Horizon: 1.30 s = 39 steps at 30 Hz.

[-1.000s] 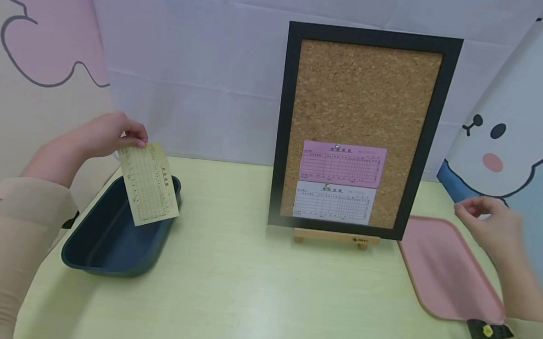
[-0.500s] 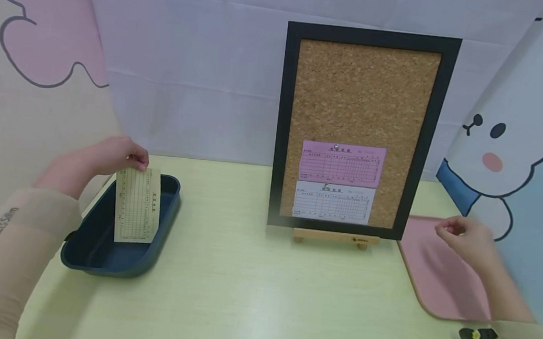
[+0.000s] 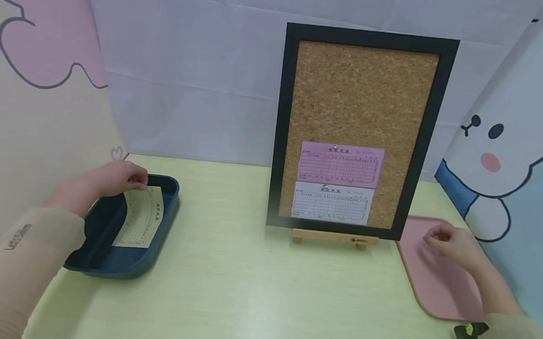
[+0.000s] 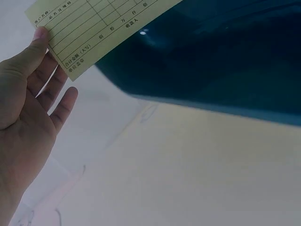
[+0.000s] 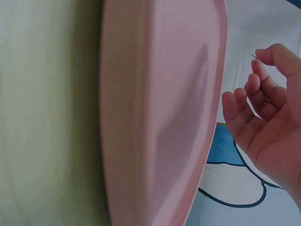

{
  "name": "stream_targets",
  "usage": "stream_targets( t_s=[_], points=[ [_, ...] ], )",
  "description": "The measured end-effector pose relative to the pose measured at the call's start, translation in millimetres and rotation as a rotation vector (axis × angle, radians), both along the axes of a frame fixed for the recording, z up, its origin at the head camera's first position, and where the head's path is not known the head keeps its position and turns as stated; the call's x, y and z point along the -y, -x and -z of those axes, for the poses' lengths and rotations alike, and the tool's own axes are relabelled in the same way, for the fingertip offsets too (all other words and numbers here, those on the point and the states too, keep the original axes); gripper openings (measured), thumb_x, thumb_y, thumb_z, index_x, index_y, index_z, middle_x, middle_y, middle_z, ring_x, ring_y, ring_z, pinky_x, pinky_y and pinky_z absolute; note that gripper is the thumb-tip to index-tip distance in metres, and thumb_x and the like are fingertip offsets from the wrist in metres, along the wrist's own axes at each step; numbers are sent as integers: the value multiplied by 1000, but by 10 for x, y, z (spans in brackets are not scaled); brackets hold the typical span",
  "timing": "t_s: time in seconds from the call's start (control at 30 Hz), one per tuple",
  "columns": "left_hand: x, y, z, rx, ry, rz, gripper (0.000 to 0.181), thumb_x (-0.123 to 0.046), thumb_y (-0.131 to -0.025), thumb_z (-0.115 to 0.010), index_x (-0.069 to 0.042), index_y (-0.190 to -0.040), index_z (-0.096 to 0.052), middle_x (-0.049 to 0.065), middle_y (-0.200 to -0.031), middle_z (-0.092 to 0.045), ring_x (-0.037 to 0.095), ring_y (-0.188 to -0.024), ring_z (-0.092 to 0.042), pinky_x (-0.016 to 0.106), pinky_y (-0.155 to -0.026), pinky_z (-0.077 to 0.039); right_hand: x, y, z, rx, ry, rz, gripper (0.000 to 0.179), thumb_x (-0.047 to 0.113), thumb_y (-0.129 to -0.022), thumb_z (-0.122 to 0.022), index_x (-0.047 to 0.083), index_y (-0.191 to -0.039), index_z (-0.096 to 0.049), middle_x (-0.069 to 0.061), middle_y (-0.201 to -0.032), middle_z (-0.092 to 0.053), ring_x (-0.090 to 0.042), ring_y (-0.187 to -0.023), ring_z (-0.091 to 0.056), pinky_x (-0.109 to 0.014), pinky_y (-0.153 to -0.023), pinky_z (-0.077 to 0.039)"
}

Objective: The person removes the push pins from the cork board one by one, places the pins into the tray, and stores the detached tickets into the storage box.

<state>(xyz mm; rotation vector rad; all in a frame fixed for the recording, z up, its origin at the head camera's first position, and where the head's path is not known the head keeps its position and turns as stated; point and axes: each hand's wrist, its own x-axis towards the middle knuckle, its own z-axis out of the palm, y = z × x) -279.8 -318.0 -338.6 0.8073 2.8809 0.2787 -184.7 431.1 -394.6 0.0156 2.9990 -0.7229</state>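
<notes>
In the head view my left hand pinches one edge of a yellow receipt slip. The slip hangs down inside a dark blue bin, bowed a little. Thumb and fingers grip the slip's corner in the left wrist view, beside the bin's wall. Over a pink tray, my right hand is raised with thumb and forefinger together. The right wrist view shows a thin metal pin sticking out between those fingertips; its head is hidden. The other fingers are loosely bent.
A black-framed cork board stands on a small wooden easel at the back. Pinned low on it are a pink slip and, just below, a white slip. Pale fabric hangs behind the table.
The left hand has lowered the yellow slip from above the bin down into it. My right hand has moved left and down, over the pink tray.
</notes>
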Motion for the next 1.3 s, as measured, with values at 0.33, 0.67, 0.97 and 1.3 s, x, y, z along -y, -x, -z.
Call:
stream_targets(
  t_s=[0.33,0.67,0.97,1.3],
  points=[
    [21,-13,243,23,4,4,10,-1,-82,-68,-9,-79,-63,-5,-73,-59,11,-67,-51,33,-64,-45,-103,42,87,26,-63,-30,30,29,-89,-63,0,-96,-61,-5,-81,-59,-15,-73,-49,-25,-59,-41],
    [19,44,325,-21,80,-2,15,1,-79,-69,-11,-74,-61,-5,-70,-57,13,-65,-46,33,-62,-42,-190,118,192,97,-31,-68,30,28,-90,-63,0,-98,-62,-4,-84,-57,-17,-77,-48,-28,-63,-39],
    [16,75,324,-11,95,-65,10,1,-79,-69,-8,-83,-66,0,-75,-60,17,-68,-51,39,-65,-45,-243,123,252,147,4,-53,29,25,-91,-61,-2,-101,-61,-4,-85,-55,-17,-78,-46,-26,-62,-37],
    [17,40,271,-38,113,-144,25,-8,-76,-75,1,-97,-66,14,-92,-67,32,-85,-61,51,-77,-47,-279,100,211,157,-1,-44,37,33,-90,-63,-1,-104,-60,-6,-87,-56,-17,-78,-48,-26,-61,-40]
  ],
)
